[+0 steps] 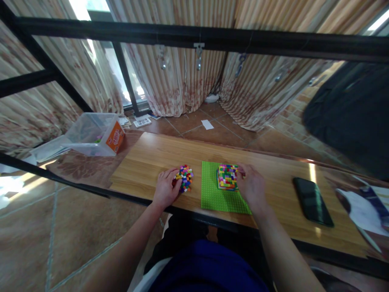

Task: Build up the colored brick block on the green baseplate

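A green baseplate [212, 194] lies on the wooden table [146, 162]. On its far right part stands a block of many-coloured small bricks [227, 177]. My right hand [251, 186] rests at the block's right side, fingers curled against its edge. Left of the plate lies a loose pile of coloured bricks [185, 177]. My left hand [165, 188] lies on the table with its fingers bent into the left side of that pile; what they pinch is hidden.
A black phone [312, 201] lies on the table to the right. A clear plastic box [91, 134] with an orange label stands at the far left. White and blue cloth [361, 211] lies at the right end. A black frame bar [194, 38] crosses overhead.
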Available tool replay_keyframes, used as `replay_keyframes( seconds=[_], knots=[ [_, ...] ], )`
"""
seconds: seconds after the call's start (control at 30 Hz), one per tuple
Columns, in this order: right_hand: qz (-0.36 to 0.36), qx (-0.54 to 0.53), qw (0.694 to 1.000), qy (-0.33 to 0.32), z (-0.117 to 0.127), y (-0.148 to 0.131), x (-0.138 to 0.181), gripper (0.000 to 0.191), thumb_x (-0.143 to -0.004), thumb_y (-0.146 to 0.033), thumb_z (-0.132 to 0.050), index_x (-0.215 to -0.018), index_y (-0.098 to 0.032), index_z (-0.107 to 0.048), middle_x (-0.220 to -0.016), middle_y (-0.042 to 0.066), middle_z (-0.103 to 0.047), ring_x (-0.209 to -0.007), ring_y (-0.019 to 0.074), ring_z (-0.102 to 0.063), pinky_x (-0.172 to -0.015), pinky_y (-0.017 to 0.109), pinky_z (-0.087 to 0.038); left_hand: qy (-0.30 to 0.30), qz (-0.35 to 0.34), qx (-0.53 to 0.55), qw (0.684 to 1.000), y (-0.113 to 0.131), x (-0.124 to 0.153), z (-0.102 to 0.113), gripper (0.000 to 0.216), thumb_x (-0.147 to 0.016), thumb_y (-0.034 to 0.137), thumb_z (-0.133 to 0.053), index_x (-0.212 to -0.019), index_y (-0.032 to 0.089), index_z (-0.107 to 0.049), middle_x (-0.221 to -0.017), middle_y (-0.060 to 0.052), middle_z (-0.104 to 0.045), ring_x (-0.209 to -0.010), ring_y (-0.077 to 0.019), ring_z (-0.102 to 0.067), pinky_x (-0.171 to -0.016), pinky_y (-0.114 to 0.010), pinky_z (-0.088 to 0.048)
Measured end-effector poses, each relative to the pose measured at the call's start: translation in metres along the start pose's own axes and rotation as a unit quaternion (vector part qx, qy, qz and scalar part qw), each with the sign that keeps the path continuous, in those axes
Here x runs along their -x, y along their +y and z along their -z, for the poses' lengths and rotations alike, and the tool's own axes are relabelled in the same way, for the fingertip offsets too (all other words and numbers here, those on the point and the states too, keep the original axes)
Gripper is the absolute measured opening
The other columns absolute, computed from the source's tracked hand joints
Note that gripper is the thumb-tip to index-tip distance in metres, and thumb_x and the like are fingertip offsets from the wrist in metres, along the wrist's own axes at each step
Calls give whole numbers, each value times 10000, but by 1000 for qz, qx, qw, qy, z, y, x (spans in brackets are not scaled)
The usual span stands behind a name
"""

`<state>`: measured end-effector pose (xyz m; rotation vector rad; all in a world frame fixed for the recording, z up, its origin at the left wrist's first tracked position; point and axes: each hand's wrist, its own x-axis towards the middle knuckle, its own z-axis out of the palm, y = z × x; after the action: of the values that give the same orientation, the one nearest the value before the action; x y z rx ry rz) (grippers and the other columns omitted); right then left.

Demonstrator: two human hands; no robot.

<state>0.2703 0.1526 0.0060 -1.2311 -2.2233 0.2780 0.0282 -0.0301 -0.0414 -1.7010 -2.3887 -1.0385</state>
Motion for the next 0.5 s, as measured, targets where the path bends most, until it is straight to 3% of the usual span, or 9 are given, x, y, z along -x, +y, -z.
replay_keyframes(
  seconds=[0.5],
  knots=[
    [-81,-132,985,71,-6,0,2,273,-792,-284,-538,-983,-153,-683,-875,94,-706,-743,197,-651,-749,364,-528,-5,3,1,1000,2,0,2,308,-900,313,-523,-1176,197,-593,-1253,-90,-630,-1169,-251,-563,-1026,-430,-408]
  ],
)
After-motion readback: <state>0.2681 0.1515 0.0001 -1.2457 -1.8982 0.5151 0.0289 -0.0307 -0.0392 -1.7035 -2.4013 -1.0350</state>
